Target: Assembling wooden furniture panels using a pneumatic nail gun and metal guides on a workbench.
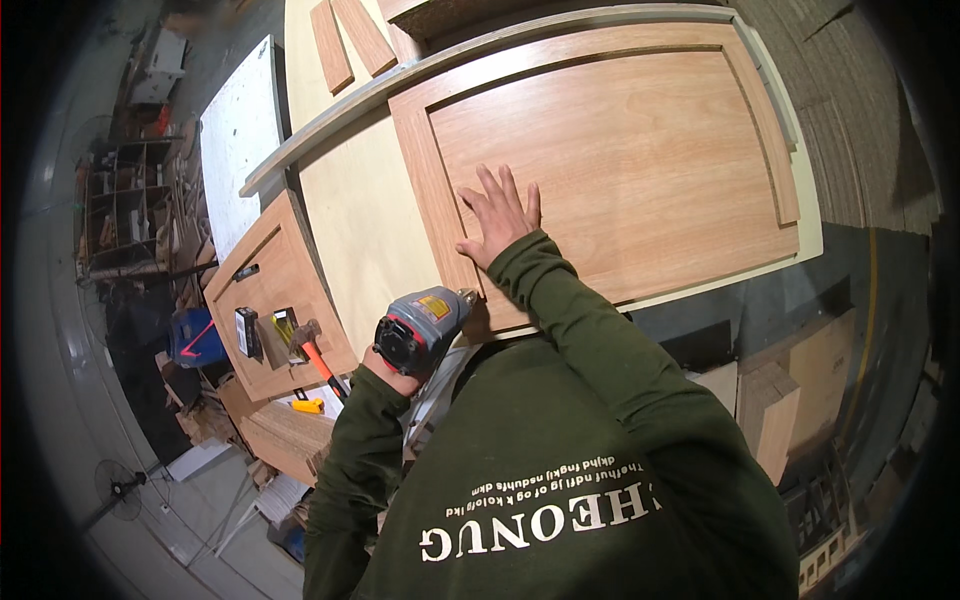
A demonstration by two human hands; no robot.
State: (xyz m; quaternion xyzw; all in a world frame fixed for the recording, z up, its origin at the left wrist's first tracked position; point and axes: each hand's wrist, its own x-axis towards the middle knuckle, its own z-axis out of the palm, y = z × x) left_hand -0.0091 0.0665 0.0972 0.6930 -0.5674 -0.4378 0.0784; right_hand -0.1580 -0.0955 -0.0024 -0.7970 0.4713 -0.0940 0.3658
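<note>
Woodworking workshop, panelled wooden door (620,160) on a plywood bench (360,230), hammer (312,345), cluttered shelves (120,210), stacked boards (285,435)

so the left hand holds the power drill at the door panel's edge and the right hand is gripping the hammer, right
Not quite. In the head view the right hand lies flat, fingers spread, on the wooden door panel; it grips nothing. The hammer with the orange handle lies untouched on the smaller panel to the left. The left hand does hold the power drill at the door panel's edge.

Grey-and-red cordless power drill (420,328), bit end at lower edge of flat reddish-brown framed wooden door panel (610,160) lying on the workbench
</note>
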